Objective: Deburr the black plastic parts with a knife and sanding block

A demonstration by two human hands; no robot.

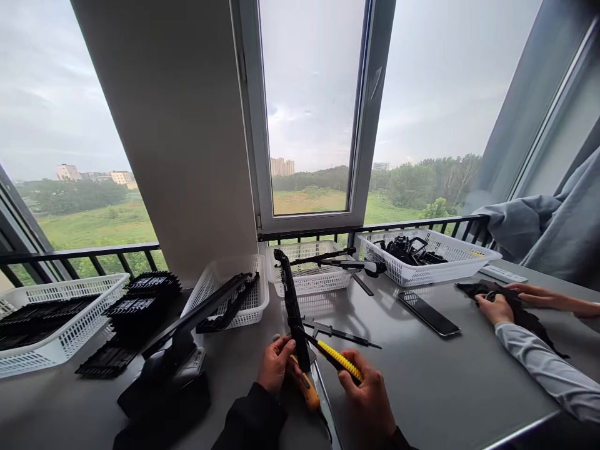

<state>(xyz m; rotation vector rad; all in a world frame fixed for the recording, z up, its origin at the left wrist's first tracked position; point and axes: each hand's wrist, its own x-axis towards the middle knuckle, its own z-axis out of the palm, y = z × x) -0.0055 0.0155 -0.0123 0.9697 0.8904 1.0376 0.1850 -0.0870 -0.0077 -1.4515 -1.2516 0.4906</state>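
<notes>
My left hand is closed round the lower end of a long black plastic strip that stands nearly upright over the grey table. My right hand grips a yellow-and-black utility knife, whose tip points left toward the strip's base. A second yellow-handled tool lies under my left hand. Another thin black strip lies flat just beyond my hands.
White mesh baskets stand along the window side: far left, two in the middle, one at right with black parts. Stacked black pieces, a black stand and a phone lie about. Another person's hands handle black material at right.
</notes>
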